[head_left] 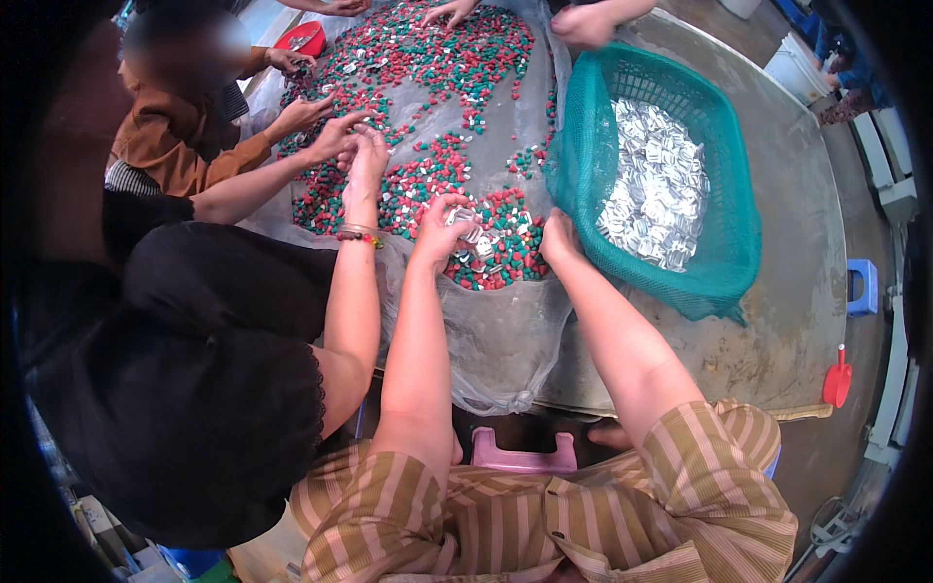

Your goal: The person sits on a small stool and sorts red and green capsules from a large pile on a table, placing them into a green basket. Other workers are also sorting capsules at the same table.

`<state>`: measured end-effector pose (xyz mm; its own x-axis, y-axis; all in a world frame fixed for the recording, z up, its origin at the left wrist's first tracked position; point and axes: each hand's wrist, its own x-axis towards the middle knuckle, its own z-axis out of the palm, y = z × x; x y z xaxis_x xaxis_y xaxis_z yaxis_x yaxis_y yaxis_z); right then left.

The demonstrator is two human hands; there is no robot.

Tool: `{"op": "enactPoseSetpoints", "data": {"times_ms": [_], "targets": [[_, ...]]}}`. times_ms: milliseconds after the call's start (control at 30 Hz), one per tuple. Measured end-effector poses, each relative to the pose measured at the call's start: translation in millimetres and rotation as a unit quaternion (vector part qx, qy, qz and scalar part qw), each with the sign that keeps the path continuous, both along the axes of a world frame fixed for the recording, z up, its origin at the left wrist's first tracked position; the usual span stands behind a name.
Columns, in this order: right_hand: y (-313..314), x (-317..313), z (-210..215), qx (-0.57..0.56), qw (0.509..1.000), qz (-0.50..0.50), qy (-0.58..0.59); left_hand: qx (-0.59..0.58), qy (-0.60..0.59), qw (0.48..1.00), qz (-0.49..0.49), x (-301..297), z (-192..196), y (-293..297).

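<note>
My left hand (439, 233) curls its fingers around a few small clear plastic pieces (466, 220), over the near end of a pile of small red and green pieces (501, 267). More clear and white bits lie just below that hand. My right hand (558, 239) rests at the pile's right edge, beside the green net; its fingers are mostly hidden behind the hand, so what they hold does not show. The pile spreads over a clear plastic sheet (496, 340) on the table.
To the right stands a green basket draped in green net (743, 194), holding many clear pieces (656, 185). Co-workers' hands (364, 160) reach into the pile from the left and far side. A red bowl (303, 39) sits far left; a pink stool (525, 450) is below the table edge.
</note>
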<state>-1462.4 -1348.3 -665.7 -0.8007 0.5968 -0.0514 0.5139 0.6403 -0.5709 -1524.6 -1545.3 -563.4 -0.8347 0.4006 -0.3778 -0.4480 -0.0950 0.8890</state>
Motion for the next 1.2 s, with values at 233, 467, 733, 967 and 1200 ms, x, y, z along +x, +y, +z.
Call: {"op": "enactPoseSetpoints", "data": {"times_ms": [233, 467, 733, 967, 1200], "targets": [[-23.9, -1.0, 62.2, -0.007, 0.997, 0.073, 0.024, -0.536, 0.240, 0.791, -0.171, 18.7, 0.0, 8.8], [-8.5, -20.2, 44.2, -0.081, 0.989, 0.109, 0.053, 0.078, -0.072, 0.994, -0.001, 5.7, 14.3, -25.8], [-22.1, -16.8, 46.2, 0.019, 0.984, 0.157, -0.077, -0.263, 0.078, 0.960, -0.061, -3.1, -2.1, -34.4], [-27.3, -16.9, 71.2, -0.071, 0.991, 0.110, 0.025, -0.363, 0.165, 0.916, 0.039, 6.4, -21.7, -27.7], [-48.3, -21.1, 72.4, -0.056, 0.973, 0.172, -0.142, -0.371, 0.096, 0.914, -0.131, 13.0, -13.3, -41.9]]}}
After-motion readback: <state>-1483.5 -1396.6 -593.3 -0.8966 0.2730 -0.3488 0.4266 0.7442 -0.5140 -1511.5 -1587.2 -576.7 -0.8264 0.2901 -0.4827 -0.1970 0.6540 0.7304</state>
